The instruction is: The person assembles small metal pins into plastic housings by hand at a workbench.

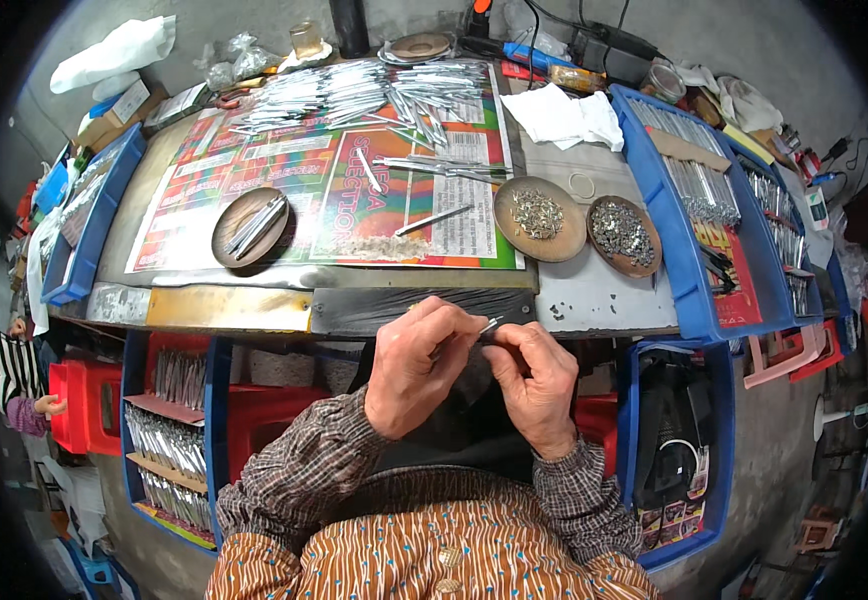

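My left hand (419,365) and my right hand (534,380) meet just in front of the table's near edge. Together they pinch a thin silver metal rod (490,325), whose tip pokes out between the fingertips. Both hands are curled closed around it. On the table beyond lie a single loose rod (434,220) and a line of pale small bits (379,246) on a colourful printed sheet (339,190).
Two round dishes (540,215) (622,234) hold small metal parts. An oval dish (251,226) carries a few rods. Heaps of silver rods (354,92) lie at the back. Blue trays of rods (699,180) (179,440) flank me. Another person's hand (49,405) is at far left.
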The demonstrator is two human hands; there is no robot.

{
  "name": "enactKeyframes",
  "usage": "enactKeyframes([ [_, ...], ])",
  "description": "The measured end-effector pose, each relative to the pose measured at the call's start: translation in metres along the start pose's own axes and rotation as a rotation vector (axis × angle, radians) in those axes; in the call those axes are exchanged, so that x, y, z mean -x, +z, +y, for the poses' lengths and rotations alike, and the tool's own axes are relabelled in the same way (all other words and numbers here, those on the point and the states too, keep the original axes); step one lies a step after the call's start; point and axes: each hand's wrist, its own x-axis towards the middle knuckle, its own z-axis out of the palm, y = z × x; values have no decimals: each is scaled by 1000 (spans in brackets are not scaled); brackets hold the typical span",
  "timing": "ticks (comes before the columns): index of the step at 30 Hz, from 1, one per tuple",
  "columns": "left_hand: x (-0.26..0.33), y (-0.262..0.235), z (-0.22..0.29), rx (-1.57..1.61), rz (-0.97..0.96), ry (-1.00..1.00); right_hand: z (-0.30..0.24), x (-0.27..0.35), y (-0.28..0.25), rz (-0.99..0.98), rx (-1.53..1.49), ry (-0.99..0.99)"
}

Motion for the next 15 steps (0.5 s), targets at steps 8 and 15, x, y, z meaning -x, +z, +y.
enactKeyframes([
  [8, 22, -6, 2, 277, -22, -219, -7, 4, 12, 27, -103, -6],
  [15, 29, -8, 7, 409, -10, -237, -16, 4, 16, 51, -75, -61],
])
